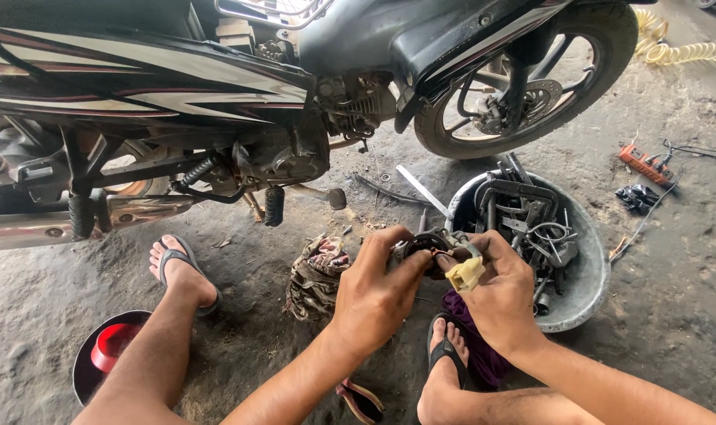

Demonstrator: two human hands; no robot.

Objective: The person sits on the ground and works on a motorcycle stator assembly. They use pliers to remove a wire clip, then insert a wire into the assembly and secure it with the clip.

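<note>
- While the person is squatting on the dirt floor beside the black motorcycle with white and red stripes, the left hand and the right hand are both closing around a small dark metal part with wires, holding it between them just above the feet.
- The left hand's fingers are curling tightly over the part; the right hand is gripping its other side, with a pale yellow plastic connector sticking out from under the thumb.
- In my judgement, the thin wires are risking strain or a break at the connector if the 2 hands are twisting against each other, and the part could be slipping down into the grit.
- The grey round metal basin, just beside the right hand, is holding a heap of wrenches and other steel tools.
- A dark round bowl by the left knee is holding a small red cup.
</note>
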